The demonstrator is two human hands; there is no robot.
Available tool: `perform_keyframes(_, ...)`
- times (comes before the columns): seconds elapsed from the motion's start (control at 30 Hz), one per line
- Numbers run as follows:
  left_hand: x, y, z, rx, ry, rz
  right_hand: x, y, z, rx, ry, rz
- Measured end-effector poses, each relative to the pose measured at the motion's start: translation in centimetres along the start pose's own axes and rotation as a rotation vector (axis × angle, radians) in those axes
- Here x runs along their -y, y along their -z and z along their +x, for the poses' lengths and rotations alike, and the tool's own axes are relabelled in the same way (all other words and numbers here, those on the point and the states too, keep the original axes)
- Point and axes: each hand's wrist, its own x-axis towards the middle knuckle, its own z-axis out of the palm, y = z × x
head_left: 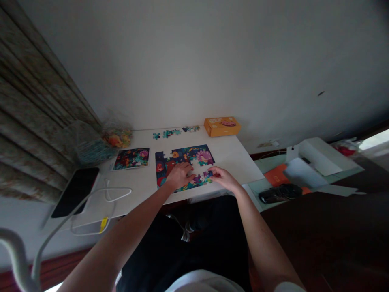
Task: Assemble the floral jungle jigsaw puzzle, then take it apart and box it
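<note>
A partly assembled jigsaw puzzle (pixel 194 152) with a dark, colourful picture lies on the white table. Bare white table shows through a gap right of its middle, and there is a notch in its top edge. My left hand (pixel 180 174) rests on the lower middle of the puzzle, fingers apart and bent, the tips beside the gap. At the lower right edge, my right hand (pixel 221 177) has thumb and fingers closed on a small puzzle piece (pixel 209 173), mostly covered by the fingertips. Left of the puzzle lies a printed picture (pixel 132 158) with a similar scene.
Loose puzzle pieces (pixel 172 133) lie along the table's back edge, next to an orange box (pixel 222 126). Clear bags (pixel 117 136) with pieces sit at the back left. A dark tablet (pixel 75 190) and white cable (pixel 118 188) lie at left. A glass shelf (pixel 258 186) stands right.
</note>
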Motion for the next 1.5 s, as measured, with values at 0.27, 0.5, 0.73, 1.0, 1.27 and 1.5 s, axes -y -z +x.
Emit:
perform_keyframes(0.27, 0.0, -0.1, 0.0, -0.003, 0.018, -0.018, -1.9, -0.4, -0.2, -0.320, 0.047, 0.046)
perform_keyframes(0.5, -0.1, 0.0, 0.0, 0.002, 0.013, 0.003, -2.7, 0.3, 0.9, -0.392, 0.005, -0.057)
perform_keyframes(0.73, -0.2, 0.1, 0.1, 0.003, 0.006, -0.005, -2.8, 0.9, 2.1, -0.354, 0.023, -0.205)
perform_keyframes(1.0, 0.0, -0.1, 0.1, -0.014, 0.013, -0.010, -1.1, -1.9, -0.1, -0.516, 0.155, -0.482)
perform_keyframes(1.27, -0.2, 0.0, 0.1, 0.002, 0.016, -0.009, 0.3, -3.1, -1.3, -0.409, 0.113, -0.716)
perform_keyframes(1.5, -0.1, 0.0, 0.1, -0.008, 0.015, -0.031, 0.1, -2.4, -1.4, -0.370, 0.128, -0.750)
